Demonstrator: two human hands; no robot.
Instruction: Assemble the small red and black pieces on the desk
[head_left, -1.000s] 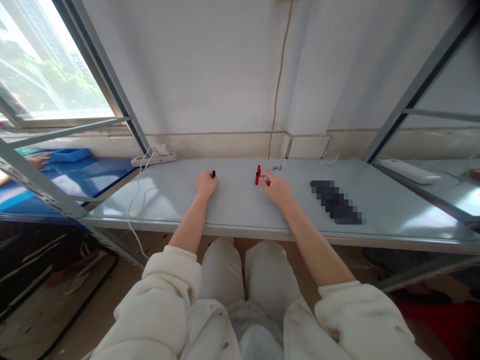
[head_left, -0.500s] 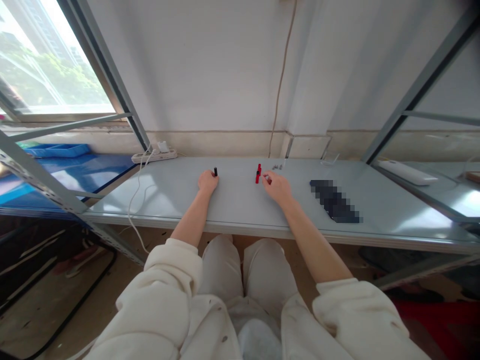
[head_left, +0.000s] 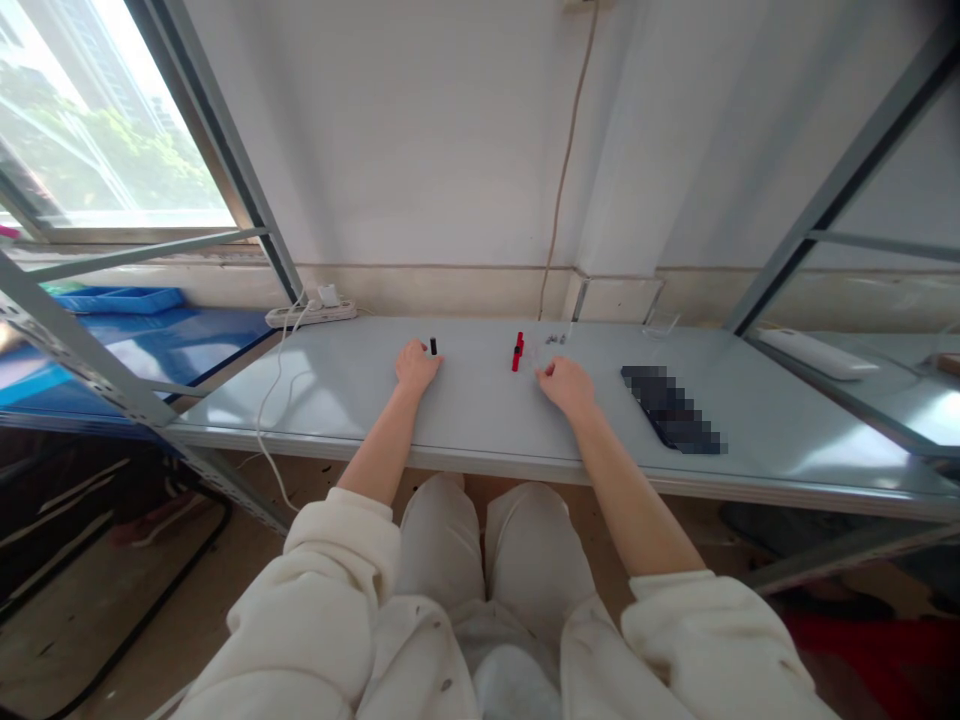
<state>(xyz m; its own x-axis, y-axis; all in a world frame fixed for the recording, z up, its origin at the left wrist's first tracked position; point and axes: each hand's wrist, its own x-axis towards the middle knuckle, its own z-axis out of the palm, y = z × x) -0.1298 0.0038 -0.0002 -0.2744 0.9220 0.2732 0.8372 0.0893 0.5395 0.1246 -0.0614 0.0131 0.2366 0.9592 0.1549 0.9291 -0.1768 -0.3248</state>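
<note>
Seated at a grey shelf [head_left: 480, 420], both forearms stretched out over it, white sleeves pushed back to the elbows.

Left hand [head_left: 415, 366] resting palm down on the shelf, fingers loosely curled, with a small black piece [head_left: 433, 346] standing upright at the fingertips; too small to tell whether pinched or merely touched, so grip uncertain. Kept upright, probably, because steadied from the side by the fingers.

Right hand [head_left: 568, 381] lying on the shelf with fingers curled in, close to a fist; nothing visible inside it, though a tiny part could be hidden there. Just to its left, and apart from it, a red piece [head_left: 517, 352] lying free on the shelf, between the two hands, touched by neither.

Behind the red piece, near the wall, a small scatter of screws [head_left: 555, 339], set within easy reach of the right hand. To the right, a dark blurred-out object [head_left: 671, 409] lying flat and slantwise, well apart from both hands.

At the far left corner, a white power strip [head_left: 311, 313] with a plug in it, its cable [head_left: 274, 400] hanging over the front edge. Beyond, a blue tray [head_left: 120, 298] on the neighbouring blue shelf, under the window [head_left: 97, 150].

No brand, label or writing readable anywhere.
</note>
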